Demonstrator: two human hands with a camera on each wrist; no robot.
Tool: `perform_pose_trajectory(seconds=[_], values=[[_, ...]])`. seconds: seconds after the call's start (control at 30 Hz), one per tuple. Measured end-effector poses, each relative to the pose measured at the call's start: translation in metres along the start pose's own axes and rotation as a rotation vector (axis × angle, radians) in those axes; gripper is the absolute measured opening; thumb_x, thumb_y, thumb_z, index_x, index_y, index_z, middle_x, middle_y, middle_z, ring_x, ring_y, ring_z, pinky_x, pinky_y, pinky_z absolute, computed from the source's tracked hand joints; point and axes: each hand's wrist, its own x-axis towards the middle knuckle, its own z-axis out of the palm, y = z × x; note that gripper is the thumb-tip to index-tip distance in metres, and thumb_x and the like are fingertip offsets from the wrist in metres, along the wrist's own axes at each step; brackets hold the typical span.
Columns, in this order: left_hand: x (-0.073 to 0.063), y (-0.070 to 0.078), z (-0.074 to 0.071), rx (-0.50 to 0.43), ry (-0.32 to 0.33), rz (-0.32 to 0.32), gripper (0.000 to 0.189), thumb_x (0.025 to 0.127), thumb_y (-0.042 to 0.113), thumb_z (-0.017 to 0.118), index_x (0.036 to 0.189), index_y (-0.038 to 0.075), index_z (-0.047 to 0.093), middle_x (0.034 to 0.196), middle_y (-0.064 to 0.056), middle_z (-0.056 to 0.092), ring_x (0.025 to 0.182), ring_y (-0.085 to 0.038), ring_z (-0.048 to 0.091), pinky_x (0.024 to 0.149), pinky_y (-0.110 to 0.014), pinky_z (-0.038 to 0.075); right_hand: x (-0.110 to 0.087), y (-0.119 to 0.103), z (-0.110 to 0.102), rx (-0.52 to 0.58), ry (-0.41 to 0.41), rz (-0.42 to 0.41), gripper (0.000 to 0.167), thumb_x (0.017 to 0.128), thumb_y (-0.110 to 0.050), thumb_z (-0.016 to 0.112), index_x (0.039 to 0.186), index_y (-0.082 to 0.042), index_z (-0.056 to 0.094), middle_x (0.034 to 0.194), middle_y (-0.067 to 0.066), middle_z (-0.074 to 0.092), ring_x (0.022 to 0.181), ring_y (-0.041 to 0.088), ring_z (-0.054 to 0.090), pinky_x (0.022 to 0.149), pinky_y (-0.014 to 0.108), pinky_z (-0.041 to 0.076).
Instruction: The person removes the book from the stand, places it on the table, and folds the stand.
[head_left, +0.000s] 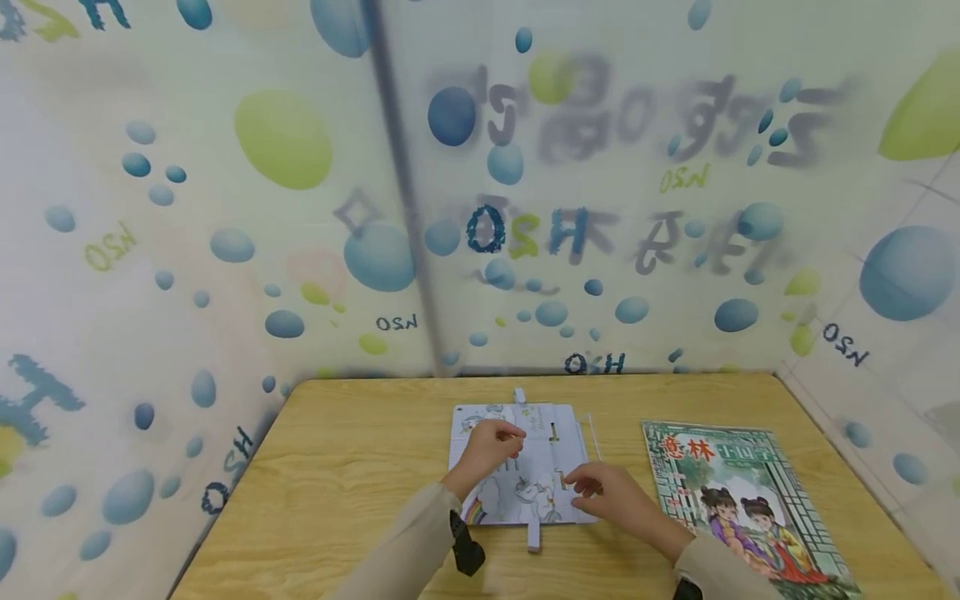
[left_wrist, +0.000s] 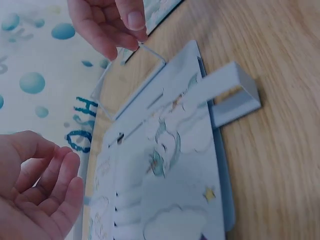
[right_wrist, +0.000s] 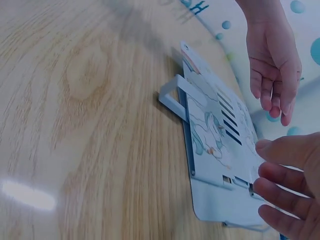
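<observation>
A white folding book stand (head_left: 536,457) with unicorn and rainbow drawings lies flat on the table. Slots cut across its panel show in the right wrist view, and a thin wire loop (left_wrist: 104,109) sticks out along one side. One bent white tab (head_left: 533,534) juts from the near edge, another (head_left: 519,396) from the far edge. Over the stand's left part hovers my left hand (head_left: 486,454), fingers loosely bent, nothing in them. My right hand (head_left: 611,495) is by the stand's right edge, fingers relaxed and apart, holding nothing; its fingertips overlap the panel in the head view.
A magazine (head_left: 738,492) with two illustrated figures on its green cover lies to the right of the stand. The wooden table (head_left: 360,450) meets a wall (head_left: 525,333) printed with bubbles at the back, with more wall on both sides.
</observation>
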Motion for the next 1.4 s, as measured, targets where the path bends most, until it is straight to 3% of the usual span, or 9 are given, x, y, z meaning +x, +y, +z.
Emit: perform_pose_trajectory(seconds=[0.2,0.43,0.53,0.73,0.83,0.87,1.2,1.4], values=[[0.019,0.014,0.020,0.010,-0.065,-0.007,0.017,0.087,0.007,0.060,0.099,-0.003,0.067,0.080,-0.015,0.066,0.067,-0.020,0.061,0.055,-0.027,0.045,-0.010,0.007,-0.011,0.002,0.102,0.042,0.022,0.080,-0.006,0.069,0.100,0.001,0.065,0.091,0.009,0.064,0.076,0.013,0.059,0.065,0.025,0.049],[0.039,0.018,0.038,-0.006,-0.106,-0.029,0.017,0.088,0.008,0.060,0.100,-0.001,0.067,0.083,-0.017,0.066,0.074,-0.027,0.061,0.058,-0.027,0.048,-0.015,0.016,-0.017,0.057,0.225,0.089,0.022,0.079,-0.007,0.070,0.099,0.001,0.066,0.085,0.005,0.065,0.073,0.012,0.060,0.062,0.024,0.050],[0.048,0.019,0.043,-0.007,-0.123,-0.051,0.019,0.087,0.008,0.060,0.102,-0.001,0.067,0.081,-0.012,0.065,0.074,-0.025,0.062,0.061,-0.029,0.049,-0.013,0.018,-0.017,0.036,0.291,0.151,0.020,0.078,-0.006,0.071,0.097,-0.001,0.067,0.079,0.000,0.064,0.070,0.011,0.059,0.061,0.024,0.049],[0.069,0.014,0.056,0.030,-0.166,-0.008,0.022,0.084,0.015,0.066,0.102,0.004,0.067,0.080,-0.003,0.063,0.071,-0.015,0.061,0.061,-0.029,0.050,-0.010,0.025,-0.017,0.015,0.402,0.261,0.019,0.077,-0.006,0.072,0.096,-0.004,0.068,0.076,-0.004,0.061,0.069,0.011,0.057,0.063,0.026,0.049],[0.077,0.011,0.063,0.017,-0.170,-0.013,0.024,0.083,0.015,0.068,0.104,0.005,0.066,0.085,-0.004,0.064,0.075,-0.016,0.061,0.063,-0.030,0.050,-0.007,0.030,-0.015,0.030,0.418,0.279,0.019,0.077,-0.006,0.072,0.096,-0.004,0.068,0.077,-0.003,0.061,0.070,0.012,0.057,0.063,0.026,0.049],[0.075,0.016,0.063,0.016,-0.168,-0.028,0.025,0.083,0.011,0.067,0.106,0.003,0.065,0.087,-0.006,0.064,0.078,-0.018,0.061,0.065,-0.032,0.050,-0.006,0.033,-0.014,0.035,0.420,0.280,0.019,0.077,-0.006,0.072,0.096,-0.004,0.068,0.077,-0.003,0.062,0.070,0.012,0.058,0.063,0.025,0.049],[0.077,0.019,0.080,0.016,-0.140,-0.003,0.029,0.085,0.013,0.065,0.111,0.000,0.061,0.109,-0.011,0.059,0.092,-0.022,0.057,0.070,-0.033,0.049,0.001,0.048,-0.005,0.062,0.396,0.254,0.013,0.079,-0.010,0.071,0.090,-0.003,0.070,0.080,0.001,0.066,0.071,0.013,0.061,0.063,0.026,0.050],[0.079,0.021,0.087,0.014,-0.123,-0.013,0.029,0.086,0.011,0.064,0.112,-0.001,0.061,0.115,-0.013,0.057,0.096,-0.024,0.057,0.071,-0.034,0.050,0.003,0.054,-0.002,0.044,0.423,0.238,0.008,0.080,-0.009,0.069,0.088,-0.004,0.070,0.079,0.000,0.066,0.070,0.012,0.060,0.062,0.025,0.049]])
